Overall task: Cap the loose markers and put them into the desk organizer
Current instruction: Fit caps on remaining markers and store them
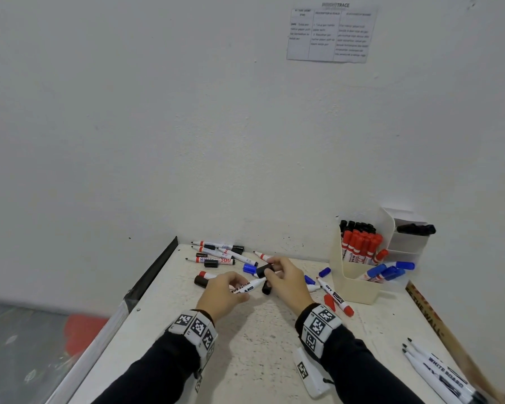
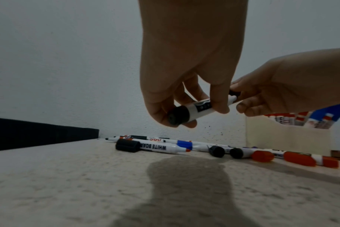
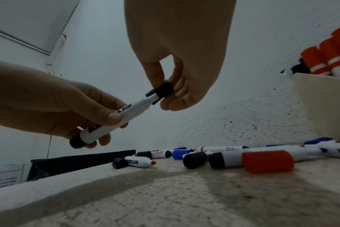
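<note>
Above the speckled white table, the left hand grips a white whiteboard marker with a black end, while the right hand pinches a black plastic cap at its tip. Well to the right stands the cream plastic desk organizer, holding red, black and blue markers.

Two hands, one organizer, roughly thirty markers.

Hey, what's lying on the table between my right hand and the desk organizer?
In the head view, a loose blue cap lies between the right hand and the desk organizer.
</note>
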Available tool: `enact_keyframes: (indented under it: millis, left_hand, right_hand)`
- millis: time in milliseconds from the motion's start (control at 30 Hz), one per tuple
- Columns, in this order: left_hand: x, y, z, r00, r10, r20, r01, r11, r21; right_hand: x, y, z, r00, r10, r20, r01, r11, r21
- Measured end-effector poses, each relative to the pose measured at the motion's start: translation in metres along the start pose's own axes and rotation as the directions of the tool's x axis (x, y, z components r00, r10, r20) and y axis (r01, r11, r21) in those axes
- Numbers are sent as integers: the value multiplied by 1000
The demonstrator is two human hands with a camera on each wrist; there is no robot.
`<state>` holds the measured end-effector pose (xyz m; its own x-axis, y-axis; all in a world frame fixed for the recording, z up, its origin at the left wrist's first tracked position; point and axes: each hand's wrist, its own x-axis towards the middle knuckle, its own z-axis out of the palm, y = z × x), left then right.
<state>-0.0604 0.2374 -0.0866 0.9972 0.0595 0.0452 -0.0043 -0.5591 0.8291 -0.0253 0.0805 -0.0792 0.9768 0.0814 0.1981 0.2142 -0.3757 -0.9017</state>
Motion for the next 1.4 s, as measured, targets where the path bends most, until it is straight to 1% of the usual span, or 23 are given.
enact_keyframes:
  millis: [33, 133, 167, 267, 400, 500, 600, 667, 733, 800, 867, 967, 1033, 1100, 1167, 1233, 1400]
  left_hand:
    - [-1, 1, 2, 1000, 1, -5, -1, 1000, 5]
    - [-4, 4, 7, 1000, -19, -16, 19, 1000, -17]
    - [-5, 4, 7, 999, -25, -21, 24, 999, -22]
    - [-7, 3, 10, 999, -26, -28, 25, 999, -29]
    - [-10, 3, 15, 1000, 3, -7, -3, 1000, -15]
    - [-12, 5, 19, 999, 36, -10, -37, 999, -13]
    - [-15, 7, 21, 997, 76, 26, -75, 996, -39]
    - [-16, 10, 23, 995, 100, 24, -99, 995, -21]
    - [-17, 14, 24, 991, 130, 0, -130, 991, 7]
    - [-18, 19, 24, 985, 172, -9, -171, 983, 60]
    - [-18, 23, 26, 978, 207, 16, -208, 971, 115]
    - [-19, 28, 28, 974, 220, 47, -225, 954, 201]
    - [-20, 30, 29, 976, 210, 58, -217, 945, 243]
    - [-22, 34, 28, 975, 218, 53, -223, 920, 321]
    - [-25, 38, 28, 965, 259, 36, -250, 871, 424]
    - [-27, 41, 28, 951, 308, 29, -285, 833, 474]
    - [-29, 43, 31, 939, 342, 18, -313, 835, 452]
  right_hand:
    - [-2, 0, -2, 1000, -14, -19, 14, 1000, -9]
    - [-4, -1, -15, 989, -44, -143, 45, 999, 2]
    - [-4, -1, -18, 989, -45, -144, 47, 999, 9]
    - [-9, 3, -21, 999, -27, -26, 26, 999, -27]
    - [-15, 12, -19, 994, 35, 107, -34, 999, -12]
    - [-17, 12, -19, 993, 32, 117, -30, 999, -19]
    - [-17, 12, -19, 991, 67, 118, -70, 997, 22]
    - [-17, 11, -19, 985, 93, 142, -93, 996, -7]
    - [-18, 9, -18, 981, 118, 157, -114, 993, -34]
    - [-20, 7, -18, 980, 122, 155, -120, 993, -21]
    - [-19, 8, -18, 984, 121, 127, -129, 990, 56]
    - [-20, 7, -23, 990, 125, 66, -135, 973, 186]
    - [-22, 3, -26, 990, 126, 57, -136, 961, 242]
    - [-23, 0, -28, 989, 141, 50, -149, 953, 264]
    - [-23, -2, -31, 984, 173, 36, -177, 945, 277]
    - [-20, -2, -34, 981, 191, 35, -193, 943, 272]
    - [-18, 2, -42, 988, 144, 51, -151, 969, 196]
